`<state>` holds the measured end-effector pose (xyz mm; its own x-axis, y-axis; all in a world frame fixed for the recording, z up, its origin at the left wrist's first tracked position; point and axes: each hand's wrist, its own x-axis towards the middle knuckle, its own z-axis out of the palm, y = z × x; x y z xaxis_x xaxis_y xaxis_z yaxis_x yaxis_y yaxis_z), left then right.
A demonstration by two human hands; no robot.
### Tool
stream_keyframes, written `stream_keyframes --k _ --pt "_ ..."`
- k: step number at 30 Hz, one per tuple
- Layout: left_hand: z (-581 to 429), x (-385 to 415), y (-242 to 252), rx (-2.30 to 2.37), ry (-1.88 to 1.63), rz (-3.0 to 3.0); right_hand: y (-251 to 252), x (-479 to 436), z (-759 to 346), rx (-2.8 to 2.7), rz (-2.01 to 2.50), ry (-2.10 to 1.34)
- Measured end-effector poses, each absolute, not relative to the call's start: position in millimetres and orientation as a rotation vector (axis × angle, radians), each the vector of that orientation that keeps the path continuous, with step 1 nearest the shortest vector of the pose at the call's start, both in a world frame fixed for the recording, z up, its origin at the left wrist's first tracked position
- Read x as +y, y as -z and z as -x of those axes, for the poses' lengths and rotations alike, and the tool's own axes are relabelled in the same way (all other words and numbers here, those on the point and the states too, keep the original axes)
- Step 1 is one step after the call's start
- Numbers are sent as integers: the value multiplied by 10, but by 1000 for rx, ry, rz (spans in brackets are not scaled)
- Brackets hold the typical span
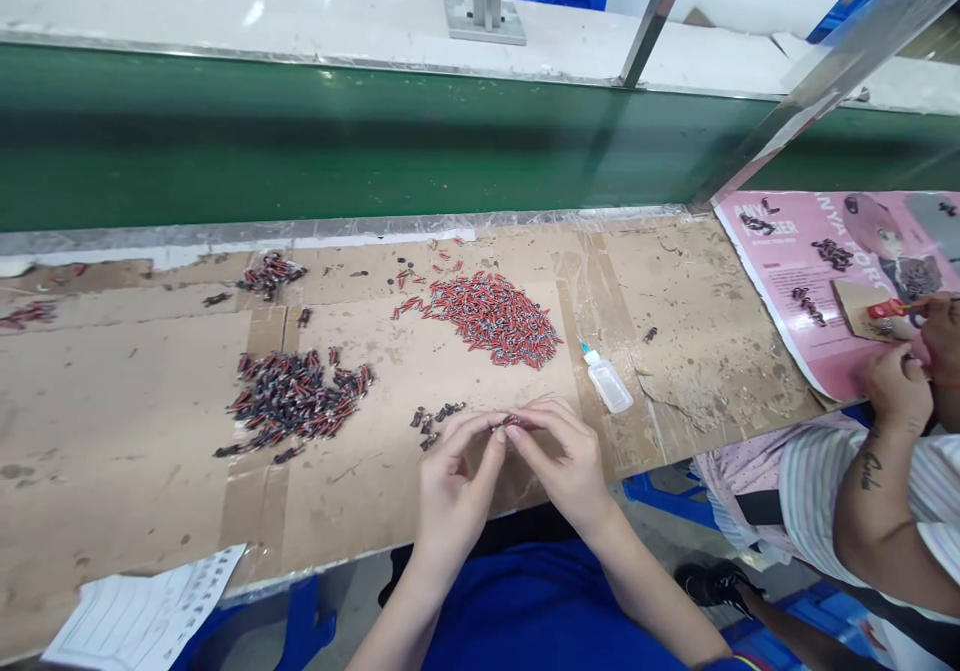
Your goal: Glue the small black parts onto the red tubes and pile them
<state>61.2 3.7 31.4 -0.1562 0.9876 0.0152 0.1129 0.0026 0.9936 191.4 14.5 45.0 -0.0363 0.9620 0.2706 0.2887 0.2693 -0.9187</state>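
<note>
Left hand point(450, 491), right hand point(566, 461): both pinch one small part point(510, 421), left of glue bottle point(609, 383) | red pile point(495, 316) up-left of bottle: seemingly waiting | dark pile point(296, 396) farther left: seemingly done

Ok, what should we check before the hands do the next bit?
1. Grip on piece by left hand and right hand: ok, pinched between fingertips.
2. Reach to red pile: ok, probably.
3. Gap between dark pile and red pile: ok.
4. Is bottle upright: not ok, it lies on its side.
5. Is bottle capped: cannot tell.
6. Room from co-worker's hand: ok.
</note>
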Motion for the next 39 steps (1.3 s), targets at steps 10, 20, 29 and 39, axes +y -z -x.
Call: stream_keyframes --k 10,20,29,39 --pt "-344 146 -222 1816 -1011 -1967 -360 356 -2688 -1157 1710 -357" --pt "-35 258 -218 1937 -630 -2207 -281 326 -2829 -1616 1972 -44" --pt "-248 209 -152 1684 -868 -2022 -317 256 -2777 -1494 1847 -383" --pt "-396 129 -54 1996 -945 -2068 -252 232 -2369 -836 1369 -917"
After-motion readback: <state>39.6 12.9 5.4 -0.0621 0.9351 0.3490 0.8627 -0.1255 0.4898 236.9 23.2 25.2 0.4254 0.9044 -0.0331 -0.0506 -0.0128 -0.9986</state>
